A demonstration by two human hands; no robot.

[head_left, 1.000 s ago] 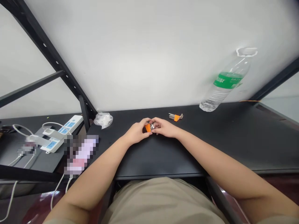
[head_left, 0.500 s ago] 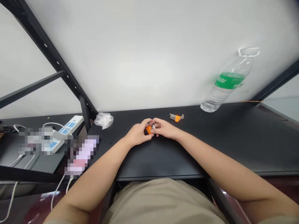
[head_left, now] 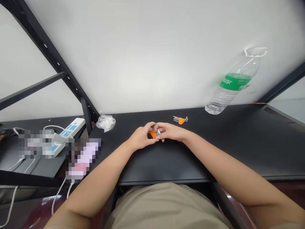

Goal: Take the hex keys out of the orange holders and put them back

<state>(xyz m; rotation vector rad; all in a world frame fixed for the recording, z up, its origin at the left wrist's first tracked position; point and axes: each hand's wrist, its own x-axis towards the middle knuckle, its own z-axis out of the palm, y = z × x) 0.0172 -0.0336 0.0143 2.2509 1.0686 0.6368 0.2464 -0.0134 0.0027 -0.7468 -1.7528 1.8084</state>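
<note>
Between my two hands, above the black table [head_left: 164,165], is a hex key set [head_left: 153,134] in an orange holder, with shiny bent ends on its right side. My left hand [head_left: 142,136] curls around the holder from the left, thumb and fingers closed on it. From the right, my right hand [head_left: 166,131] has its fingertips bent in at the metal ends of the keys. Its exact hold on one key or several is partly hidden by the fingers. A second hex key set [head_left: 181,120] in an orange holder lies on the table beyond my right hand.
A large plastic bottle [head_left: 228,87] with a green label stands by the wall at the back right. A crumpled clear plastic bag [head_left: 106,123] lies back left. A charging phone [head_left: 84,159], a white power strip [head_left: 69,133] and cables are left of a black metal frame [head_left: 87,116].
My right hand has shifted slightly to the right, and more of the shiny key ends shows between the hands. My left hand stays almost in place.
</note>
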